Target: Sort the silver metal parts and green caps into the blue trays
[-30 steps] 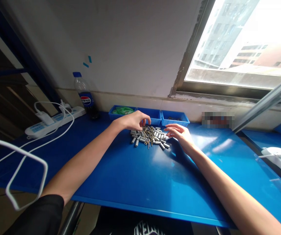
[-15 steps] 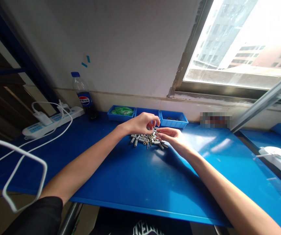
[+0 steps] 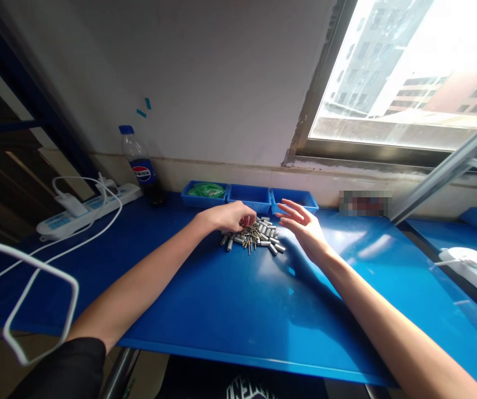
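Observation:
A pile of small metal parts [image 3: 263, 235], grey cylinders mixed with thin brass-coloured pins, lies on the blue table [image 3: 205, 299]. My left hand [image 3: 234, 216] is over the pile's left side, fingers curled down and closed; whatever is between the fingertips is hidden. To the right of the pile, my right hand [image 3: 302, 224] is raised with fingers spread and nothing in them. Its fingers partly cover the right blue bin [image 3: 311, 202], which stands behind the pile.
Left of that bin are a middle blue bin [image 3: 249, 194] and one holding green plastic [image 3: 207, 191]. A cola bottle [image 3: 142, 166] stands at the back left. Beside it lies a white power strip [image 3: 88, 210] with looping cables. Another power strip [image 3: 471, 266] is at right.
My right hand has moved right and up, away from the left hand, and its fingers have spread. My left hand has dropped slightly left and down to the pile.

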A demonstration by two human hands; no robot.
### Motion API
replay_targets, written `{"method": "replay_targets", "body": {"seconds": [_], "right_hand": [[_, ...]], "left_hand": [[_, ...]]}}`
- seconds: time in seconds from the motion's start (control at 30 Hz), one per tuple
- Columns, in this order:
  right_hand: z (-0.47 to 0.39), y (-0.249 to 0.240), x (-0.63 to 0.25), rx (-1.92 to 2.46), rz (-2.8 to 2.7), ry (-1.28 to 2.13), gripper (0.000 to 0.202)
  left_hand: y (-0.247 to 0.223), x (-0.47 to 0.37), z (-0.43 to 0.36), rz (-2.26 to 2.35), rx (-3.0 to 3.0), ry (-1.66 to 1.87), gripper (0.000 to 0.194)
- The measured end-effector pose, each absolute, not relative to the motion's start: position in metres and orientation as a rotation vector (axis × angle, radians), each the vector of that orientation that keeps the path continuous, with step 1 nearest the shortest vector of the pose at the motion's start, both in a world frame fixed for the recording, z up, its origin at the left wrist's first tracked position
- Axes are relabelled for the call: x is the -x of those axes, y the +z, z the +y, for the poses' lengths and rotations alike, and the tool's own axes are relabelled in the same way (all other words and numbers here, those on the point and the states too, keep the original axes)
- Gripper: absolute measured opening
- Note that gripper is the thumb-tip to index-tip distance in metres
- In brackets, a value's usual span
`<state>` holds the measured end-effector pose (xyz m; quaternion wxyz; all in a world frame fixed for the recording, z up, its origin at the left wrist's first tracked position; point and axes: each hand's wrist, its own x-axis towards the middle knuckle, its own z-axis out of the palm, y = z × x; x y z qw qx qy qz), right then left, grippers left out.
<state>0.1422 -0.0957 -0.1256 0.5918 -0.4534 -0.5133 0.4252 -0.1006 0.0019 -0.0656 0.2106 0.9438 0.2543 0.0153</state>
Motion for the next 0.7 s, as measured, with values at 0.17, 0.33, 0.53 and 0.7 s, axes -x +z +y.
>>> {"method": "replay_targets", "body": {"seconds": [0.17, 0.33, 0.53, 0.7], "right_hand": [[-0.1, -0.122, -0.138, 1.095, -1.233, 1.016, 0.05], [-0.101, -0.12, -0.137, 1.123, -1.248, 1.017, 0.051], [-0.101, -0.121, -0.137, 1.144, -1.253, 1.024, 0.047], [-0.103, -0.119, -0.134, 1.191, -1.31, 1.028, 0.036]], "left_hand": [[-0.073, 0.099, 0.005, 0.68, -2.622, 0.108, 0.026], [-0.077, 0.101, 0.008, 0.619, -2.639, 0.099, 0.025], [-0.066, 0.105, 0.009, 0.575, -2.615, 0.217, 0.023], [-0.055, 0.101, 0.002, 0.488, -2.527, 0.539, 0.019]]}}
